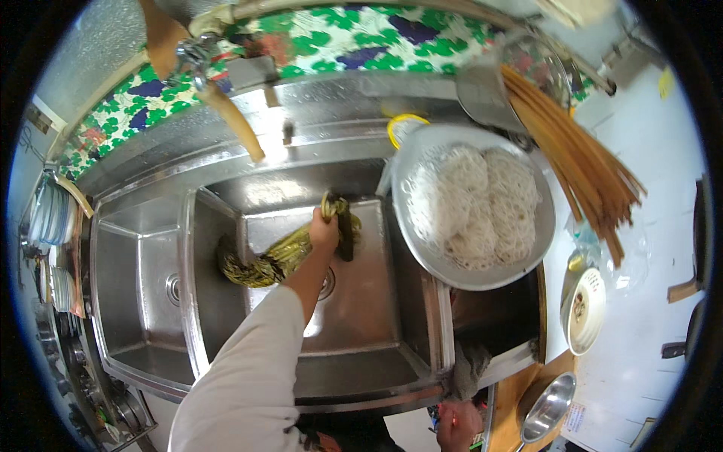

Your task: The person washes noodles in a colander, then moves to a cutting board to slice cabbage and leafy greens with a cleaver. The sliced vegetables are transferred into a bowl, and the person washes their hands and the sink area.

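Observation:
My left hand (324, 230) reaches down into the large middle sink basin (369, 301). Its fingers are closed round the stem end of a bunch of limp, yellow-green leafy greens (286, 252). The darker leaves trail to the left against the basin wall, and a dark green piece hangs just right of the hand. Low in the picture, beside a dark grey cloth (471, 368) on the sink's front edge, is my right hand (458, 426). It is small and blurred there, so its fingers cannot be made out.
A large metal bowl of white rice noodles (482, 207) stands on the sink's right side. Long brown sticks (576, 151) jut from a clear container beyond it. A white bowl (584, 313) and a steel pan (549, 407) sit at right. The wooden-handled tap (233, 124) overhangs the back.

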### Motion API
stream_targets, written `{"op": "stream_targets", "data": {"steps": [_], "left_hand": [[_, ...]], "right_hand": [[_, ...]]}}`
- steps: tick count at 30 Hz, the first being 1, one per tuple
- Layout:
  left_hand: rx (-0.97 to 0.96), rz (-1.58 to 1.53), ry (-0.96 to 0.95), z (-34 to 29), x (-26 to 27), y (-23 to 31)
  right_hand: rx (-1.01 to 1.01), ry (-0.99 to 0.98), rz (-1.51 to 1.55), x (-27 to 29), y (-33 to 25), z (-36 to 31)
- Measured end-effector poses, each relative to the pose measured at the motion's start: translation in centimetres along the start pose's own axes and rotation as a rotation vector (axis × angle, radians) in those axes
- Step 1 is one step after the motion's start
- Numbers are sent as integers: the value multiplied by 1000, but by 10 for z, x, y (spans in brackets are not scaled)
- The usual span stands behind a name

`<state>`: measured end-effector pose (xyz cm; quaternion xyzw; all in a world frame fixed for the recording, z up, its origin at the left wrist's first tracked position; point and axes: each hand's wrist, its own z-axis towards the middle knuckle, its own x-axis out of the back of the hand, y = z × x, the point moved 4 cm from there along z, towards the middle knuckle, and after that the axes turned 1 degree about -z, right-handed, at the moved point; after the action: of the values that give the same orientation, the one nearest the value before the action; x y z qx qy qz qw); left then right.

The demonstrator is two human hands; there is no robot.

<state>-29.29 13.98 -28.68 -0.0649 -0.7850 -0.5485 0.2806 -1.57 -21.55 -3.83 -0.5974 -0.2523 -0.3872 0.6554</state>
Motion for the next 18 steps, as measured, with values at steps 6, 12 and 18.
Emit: {"op": "stream_targets", "data": {"steps": [6, 12, 18], "left_hand": [[332, -1000, -206, -33, 111, 29], [327, -1031, -421, -3, 195, 89], [430, -1071, -669, 29, 163, 85]], "right_hand": [[690, 149, 512, -70, -212, 261], [992, 6, 385, -146, -375, 378], [810, -57, 928, -160, -345, 414]]}}
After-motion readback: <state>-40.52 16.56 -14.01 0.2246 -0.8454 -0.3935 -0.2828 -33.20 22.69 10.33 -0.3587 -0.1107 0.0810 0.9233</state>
